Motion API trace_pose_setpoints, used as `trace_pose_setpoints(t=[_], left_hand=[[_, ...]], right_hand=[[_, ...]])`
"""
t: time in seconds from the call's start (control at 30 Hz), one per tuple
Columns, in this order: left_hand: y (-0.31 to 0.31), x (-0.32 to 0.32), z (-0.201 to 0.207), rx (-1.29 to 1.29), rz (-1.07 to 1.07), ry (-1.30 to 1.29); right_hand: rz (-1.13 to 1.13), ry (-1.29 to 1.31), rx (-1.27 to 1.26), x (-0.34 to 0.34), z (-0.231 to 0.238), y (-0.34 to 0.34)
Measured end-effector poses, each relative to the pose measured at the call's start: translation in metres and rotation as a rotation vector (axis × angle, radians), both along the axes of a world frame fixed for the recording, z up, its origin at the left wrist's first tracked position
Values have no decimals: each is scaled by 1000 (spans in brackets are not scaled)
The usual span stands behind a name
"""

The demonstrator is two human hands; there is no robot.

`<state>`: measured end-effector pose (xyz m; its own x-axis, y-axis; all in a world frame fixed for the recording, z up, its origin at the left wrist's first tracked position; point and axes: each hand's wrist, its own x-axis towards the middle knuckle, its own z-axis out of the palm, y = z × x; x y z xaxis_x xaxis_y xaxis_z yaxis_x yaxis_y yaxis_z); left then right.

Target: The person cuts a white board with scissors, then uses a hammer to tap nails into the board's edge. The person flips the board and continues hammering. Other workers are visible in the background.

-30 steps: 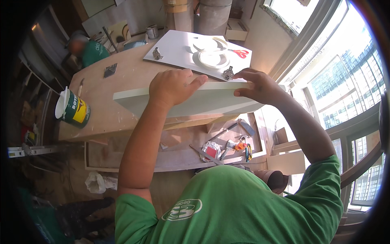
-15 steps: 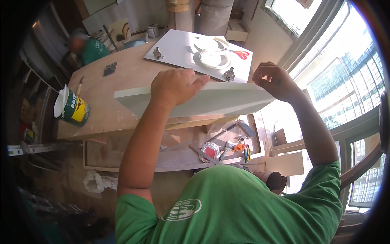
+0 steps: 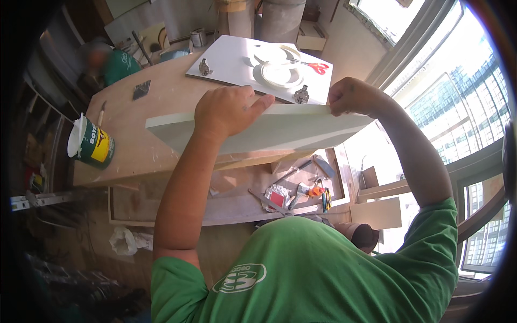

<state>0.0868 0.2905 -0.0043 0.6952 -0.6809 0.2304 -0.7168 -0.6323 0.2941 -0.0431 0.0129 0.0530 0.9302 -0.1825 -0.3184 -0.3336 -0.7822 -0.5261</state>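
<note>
A white board (image 3: 280, 129) stands on its long edge at the front of the wooden workbench (image 3: 161, 102). My left hand (image 3: 226, 107) grips its upper edge, thumb lying along the top and fingers over the far side. At the board's right end, my right hand (image 3: 353, 98) is closed with its fingertips pressed at the upper edge; whatever is between them is hidden. Behind the board lies a white panel (image 3: 231, 59) bearing rolls of white edging strip (image 3: 281, 74), red-handled scissors (image 3: 318, 67) and two metal hinges (image 3: 300, 95).
A green bucket (image 3: 99, 142) stands at the bench's left end, near a brush-like tool (image 3: 101, 114) and a dark square piece (image 3: 141, 90). Below, a shelf (image 3: 237, 199) holds several hand tools. Another person in green (image 3: 121, 67) is at the far left; windows (image 3: 458, 118) line the right.
My right hand has moved slightly left and down onto the board's upper edge, its fingers now closed there. My left hand keeps its grip on the board.
</note>
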Motion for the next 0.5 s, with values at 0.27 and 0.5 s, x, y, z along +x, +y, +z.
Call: trace_pose_setpoints(t=[0.27,0.5], left_hand=[[-5,2,3,58,19,30],[-5,5,1,55,15,26]], right_hand=[[4,18,-81,5,-2,4],[2,33,-193,8,-4,12]])
